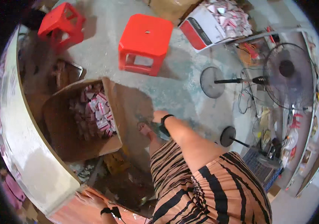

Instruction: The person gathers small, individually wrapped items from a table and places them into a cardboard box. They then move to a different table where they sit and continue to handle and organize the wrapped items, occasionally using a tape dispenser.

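Observation:
My left hand [91, 199] lies flat with fingers stretched out on an orange-red surface [73, 211] at the lower left. It holds nothing that shows. My right hand [160, 116], a black band at its wrist, hangs over the floor near my foot [144, 128]. Its fingers blur together, so their pose is unclear. A dark green patch beside that wrist cannot be made out. Left of it stands an open cardboard box [114, 112], partly filled with small white-and-pink wrapped packets [101, 108].
A pale curved tabletop [40, 149] runs along the left. Two red plastic stools [146, 35] stand on the far floor. At the far right, a white-and-red carton [200, 31] overflows with similar packets. A standing fan [287, 69], cables and cluttered shelves [308, 123] line the right side.

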A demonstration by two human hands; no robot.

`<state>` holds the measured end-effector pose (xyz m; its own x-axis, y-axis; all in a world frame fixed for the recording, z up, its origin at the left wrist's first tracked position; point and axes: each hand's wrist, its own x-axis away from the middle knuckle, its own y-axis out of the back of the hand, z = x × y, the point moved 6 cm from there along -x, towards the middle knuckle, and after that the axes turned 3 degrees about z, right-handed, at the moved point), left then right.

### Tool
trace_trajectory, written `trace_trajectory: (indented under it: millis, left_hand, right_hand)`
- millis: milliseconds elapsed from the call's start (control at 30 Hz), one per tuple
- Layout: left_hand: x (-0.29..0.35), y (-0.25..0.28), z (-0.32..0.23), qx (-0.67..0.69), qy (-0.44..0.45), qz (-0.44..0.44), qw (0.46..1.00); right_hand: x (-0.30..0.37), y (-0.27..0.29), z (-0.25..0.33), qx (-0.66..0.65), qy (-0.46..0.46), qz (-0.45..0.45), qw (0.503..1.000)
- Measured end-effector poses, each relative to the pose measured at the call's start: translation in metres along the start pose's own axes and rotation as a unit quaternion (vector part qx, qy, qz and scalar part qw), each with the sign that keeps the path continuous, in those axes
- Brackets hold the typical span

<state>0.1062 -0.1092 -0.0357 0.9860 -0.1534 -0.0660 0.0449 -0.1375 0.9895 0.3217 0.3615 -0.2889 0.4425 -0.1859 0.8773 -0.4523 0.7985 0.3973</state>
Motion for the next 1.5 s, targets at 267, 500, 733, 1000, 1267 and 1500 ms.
trace_trajectory:
  millis: [267, 500, 733, 1000, 1267, 1500]
  left_hand:
    - [0.002, -0.013, 0.021, -0.216, -0.172, -0.029, 0.961]
    - [0.016, -0.043, -0.073, -0.098, -0.217, 0.005, 0.971]
    - [0.102, -0.084, -0.263, -0.033, -0.279, 0.113, 0.953]
    - [0.184, -0.097, -0.451, -0.079, -0.346, 0.209, 0.911]
    - [0.187, -0.087, -0.531, -0.165, -0.369, 0.240, 0.883]
    - [0.187, -0.082, -0.560, -0.200, -0.378, 0.253, 0.868]
  right_hand:
    - [0.060, 0.056, -0.184, -0.170, -0.146, -0.179, 0.958]
    - [0.152, 0.009, -0.318, -0.170, -0.181, -0.151, 0.957]
    - [0.210, 0.031, -0.506, -0.426, -0.289, -0.413, 0.751]
    - [0.175, 0.121, -0.617, -0.512, -0.253, -0.457, 0.682]
    - [0.092, 0.129, -0.691, -0.748, 0.087, -0.605, 0.259]
    - [0.077, 0.114, -0.714, -0.696, -0.048, -0.552, 0.457]
